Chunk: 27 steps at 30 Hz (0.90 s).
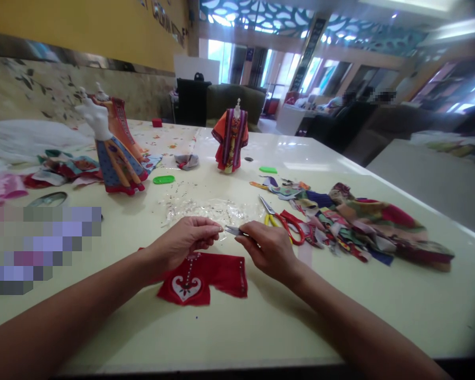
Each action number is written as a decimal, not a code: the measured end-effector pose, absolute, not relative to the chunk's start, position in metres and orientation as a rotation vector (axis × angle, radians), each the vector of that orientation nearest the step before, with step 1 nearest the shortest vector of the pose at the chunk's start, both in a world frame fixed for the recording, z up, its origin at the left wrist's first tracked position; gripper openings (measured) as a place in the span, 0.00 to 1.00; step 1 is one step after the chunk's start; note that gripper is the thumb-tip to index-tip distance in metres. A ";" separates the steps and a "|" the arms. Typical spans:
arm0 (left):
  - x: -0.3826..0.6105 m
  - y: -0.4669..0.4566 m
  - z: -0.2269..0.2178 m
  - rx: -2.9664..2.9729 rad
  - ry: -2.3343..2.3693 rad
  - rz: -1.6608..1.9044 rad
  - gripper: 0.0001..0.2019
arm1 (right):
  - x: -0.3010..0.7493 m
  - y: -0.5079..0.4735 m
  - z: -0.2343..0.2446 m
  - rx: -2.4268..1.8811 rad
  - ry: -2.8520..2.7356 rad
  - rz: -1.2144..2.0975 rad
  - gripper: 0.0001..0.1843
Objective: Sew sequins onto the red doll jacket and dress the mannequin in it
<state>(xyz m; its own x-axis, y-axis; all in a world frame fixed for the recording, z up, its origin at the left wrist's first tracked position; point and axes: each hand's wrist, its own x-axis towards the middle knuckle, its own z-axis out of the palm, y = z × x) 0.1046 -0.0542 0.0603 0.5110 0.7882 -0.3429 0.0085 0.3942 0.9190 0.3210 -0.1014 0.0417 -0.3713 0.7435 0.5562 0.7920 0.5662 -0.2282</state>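
Note:
My left hand pinches something tiny between thumb and fingertips, possibly a needle or thread, too small to tell. My right hand holds small metal snips, their tips close to my left fingertips. Below both hands lies a small red cloth garment with a white heart motif, and neither hand seems to touch it. Just beyond them is a clear plastic bag with scattered beads. Red-handled scissors lie near my right hand, beside a heap of colourful fabric scraps.
On the white table stand two miniature costumed dress forms. Green plastic pieces and fabric lie farther off, and a pixelated patch covers the left. Sofas and blurred people are in the background.

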 end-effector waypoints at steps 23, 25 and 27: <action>0.108 -0.061 0.061 1.155 0.865 0.627 0.10 | 0.316 -0.106 0.045 -1.245 -2.186 -0.068 0.15; 0.108 -0.060 0.060 1.144 0.869 0.632 0.10 | 0.316 -0.107 0.045 -1.256 -2.185 -0.075 0.15; 0.108 -0.061 0.059 1.139 0.862 0.635 0.10 | 0.315 -0.107 0.045 -1.266 -2.179 -0.071 0.15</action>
